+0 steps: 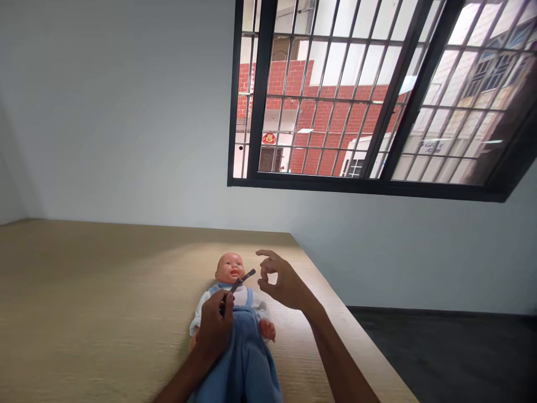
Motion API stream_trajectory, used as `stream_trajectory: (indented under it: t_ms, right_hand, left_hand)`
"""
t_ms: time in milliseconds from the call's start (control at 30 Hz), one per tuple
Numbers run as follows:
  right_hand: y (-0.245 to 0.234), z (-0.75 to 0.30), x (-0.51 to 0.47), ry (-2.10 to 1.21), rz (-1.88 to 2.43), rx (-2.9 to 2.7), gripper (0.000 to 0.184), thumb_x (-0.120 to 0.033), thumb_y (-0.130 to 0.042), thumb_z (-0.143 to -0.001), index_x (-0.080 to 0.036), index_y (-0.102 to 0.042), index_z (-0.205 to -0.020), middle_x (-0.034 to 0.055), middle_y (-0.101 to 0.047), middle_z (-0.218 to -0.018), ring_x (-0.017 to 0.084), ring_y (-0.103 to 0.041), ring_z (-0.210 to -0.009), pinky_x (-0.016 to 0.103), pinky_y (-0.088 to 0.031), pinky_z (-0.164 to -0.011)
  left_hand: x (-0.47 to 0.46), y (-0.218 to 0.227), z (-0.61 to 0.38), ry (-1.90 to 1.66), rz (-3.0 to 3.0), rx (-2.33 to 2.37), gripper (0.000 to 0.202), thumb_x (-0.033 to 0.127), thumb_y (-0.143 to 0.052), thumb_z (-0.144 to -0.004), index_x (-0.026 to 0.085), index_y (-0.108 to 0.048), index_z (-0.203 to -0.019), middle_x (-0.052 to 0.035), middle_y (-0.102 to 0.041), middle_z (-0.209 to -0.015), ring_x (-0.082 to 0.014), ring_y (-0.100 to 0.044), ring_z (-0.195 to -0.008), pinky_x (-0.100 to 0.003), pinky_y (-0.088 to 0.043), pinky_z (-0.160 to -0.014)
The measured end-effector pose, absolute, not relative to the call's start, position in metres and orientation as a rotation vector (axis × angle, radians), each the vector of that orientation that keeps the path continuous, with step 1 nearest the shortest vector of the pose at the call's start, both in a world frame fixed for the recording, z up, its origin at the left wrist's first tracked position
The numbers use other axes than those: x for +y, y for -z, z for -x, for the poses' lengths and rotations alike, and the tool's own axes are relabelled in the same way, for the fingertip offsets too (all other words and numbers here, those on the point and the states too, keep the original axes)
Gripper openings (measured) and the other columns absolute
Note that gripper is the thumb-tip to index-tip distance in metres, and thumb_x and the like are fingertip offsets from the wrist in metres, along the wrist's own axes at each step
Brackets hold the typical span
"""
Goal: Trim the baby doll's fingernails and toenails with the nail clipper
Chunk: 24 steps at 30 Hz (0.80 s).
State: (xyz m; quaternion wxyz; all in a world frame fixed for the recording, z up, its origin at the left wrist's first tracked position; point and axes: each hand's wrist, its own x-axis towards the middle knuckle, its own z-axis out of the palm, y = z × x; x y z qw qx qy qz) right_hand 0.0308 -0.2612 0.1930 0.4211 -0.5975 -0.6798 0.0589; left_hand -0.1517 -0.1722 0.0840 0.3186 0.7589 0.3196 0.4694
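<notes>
A baby doll (241, 313) in blue dungarees and a white shirt lies on its back on a tan mat surface (84, 313). My left hand (216, 327) rests over the doll's chest, closed on a thin dark stick-like tool (242, 281) whose tip points up toward the doll's chin. My right hand (279, 280) hovers just right of the doll's head with fingers curled apart and nothing in it.
The mat platform ends at a right edge (335, 302) with dark floor (461, 358) below. A plain wall rises behind, with a barred window (369, 95) at the upper right.
</notes>
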Motion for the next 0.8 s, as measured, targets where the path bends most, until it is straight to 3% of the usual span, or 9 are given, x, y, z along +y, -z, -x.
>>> stream_trajectory:
  t_ms: [67, 100, 167, 200, 333, 433, 533, 700, 800]
  right_hand:
    - [-0.186, -0.030, -0.259, -0.146, 1.560, -1.740, 0.043, -0.018, -0.059, -0.077, -0.020, -0.061, -0.120, 0.0133, -0.043, -0.149, 0.030, -0.041, -0.139, 0.041, -0.050, -0.095]
    - [-0.183, -0.030, -0.258, -0.127, 1.589, -1.746, 0.062, -0.018, -0.060, -0.078, -0.022, -0.049, -0.139, 0.0131, -0.035, -0.155, 0.030, -0.041, -0.139, 0.044, -0.048, -0.100]
    - [-0.179, -0.030, -0.256, -0.080, 1.622, -1.731, 0.080, -0.022, -0.059, -0.082, -0.024, -0.027, -0.154, 0.0123, -0.027, -0.159, 0.029, -0.045, -0.136, 0.047, -0.046, -0.105]
    - [-0.179, -0.030, -0.256, -0.063, 1.624, -1.719, 0.077, -0.025, -0.059, -0.084, -0.025, -0.027, -0.154, 0.0118, -0.030, -0.158, 0.028, -0.049, -0.132, 0.047, -0.046, -0.104]
    - [-0.182, -0.030, -0.258, -0.080, 1.636, -1.745, 0.043, -0.029, -0.059, -0.087, -0.025, -0.056, -0.130, 0.0081, -0.057, -0.133, 0.023, -0.060, -0.112, 0.042, -0.050, -0.096]
    - [-0.186, -0.029, -0.259, -0.122, 1.712, -1.740, 0.025, -0.028, -0.060, -0.089, -0.023, -0.064, -0.113, 0.0049, -0.065, -0.116, 0.021, -0.063, -0.099, 0.040, -0.050, -0.090]
    - [-0.190, -0.028, -0.260, -0.172, 1.785, -1.689, 0.035, -0.031, -0.059, -0.091, -0.022, -0.059, -0.125, 0.0062, -0.067, -0.112, 0.019, -0.063, -0.092, 0.037, -0.050, -0.084]
    - [-0.197, -0.026, -0.266, -0.357, 1.798, -1.668, 0.078, -0.034, -0.057, -0.092, -0.016, -0.018, -0.157, 0.0014, -0.069, -0.083, 0.017, -0.062, -0.070, 0.027, -0.045, -0.064]
    - [-0.200, -0.027, -0.268, -0.385, 1.786, -1.675, 0.077, -0.034, -0.057, -0.092, -0.018, -0.020, -0.157, -0.0023, -0.067, -0.073, 0.015, -0.059, -0.064, 0.025, -0.041, -0.059]
  left_hand:
    - [-0.172, -0.084, 0.152, -1.235, -1.995, 0.836, 0.043, 0.048, -0.040, -0.097, 0.018, -0.057, -0.071, -0.0016, -0.059, -0.067, -0.0168, -0.053, -0.065, -0.029, -0.040, -0.064]
    - [-0.171, -0.084, 0.152, -1.233, -1.994, 0.830, 0.043, 0.048, -0.040, -0.097, 0.018, -0.058, -0.072, -0.0019, -0.060, -0.068, -0.0171, -0.054, -0.065, -0.029, -0.040, -0.065]
    - [-0.172, -0.084, 0.152, -1.228, -1.997, 0.819, 0.043, 0.048, -0.040, -0.097, 0.018, -0.059, -0.073, -0.0022, -0.061, -0.069, -0.0173, -0.054, -0.065, -0.029, -0.041, -0.065]
    - [-0.172, -0.084, 0.152, -1.227, -2.001, 0.814, 0.043, 0.048, -0.039, -0.097, 0.018, -0.059, -0.073, -0.0021, -0.061, -0.069, -0.0172, -0.054, -0.065, -0.029, -0.042, -0.065]
    - [-0.174, -0.084, 0.152, -1.245, -2.011, 0.805, 0.042, 0.047, -0.041, -0.098, 0.018, -0.060, -0.073, -0.0021, -0.062, -0.068, -0.0171, -0.055, -0.065, -0.029, -0.043, -0.065]
    - [-0.174, -0.082, 0.151, -1.246, -2.015, 0.807, 0.041, 0.046, -0.042, -0.098, 0.018, -0.064, -0.078, -0.0026, -0.065, -0.072, -0.0174, -0.057, -0.067, -0.029, -0.044, -0.066]
    - [-0.172, -0.081, 0.150, -1.258, -2.017, 0.802, 0.041, 0.046, -0.043, -0.098, 0.018, -0.066, -0.080, -0.0032, -0.067, -0.074, -0.0178, -0.057, -0.067, -0.030, -0.044, -0.066]
    - [-0.171, -0.081, 0.151, -1.247, -2.004, 0.804, 0.042, 0.048, -0.042, -0.098, 0.018, -0.067, -0.081, -0.0038, -0.067, -0.075, -0.0186, -0.057, -0.069, -0.031, -0.044, -0.067]
    - [-0.171, -0.082, 0.151, -1.237, -1.996, 0.811, 0.043, 0.049, -0.042, -0.098, 0.018, -0.066, -0.081, -0.0038, -0.066, -0.075, -0.0189, -0.057, -0.070, -0.031, -0.044, -0.068]
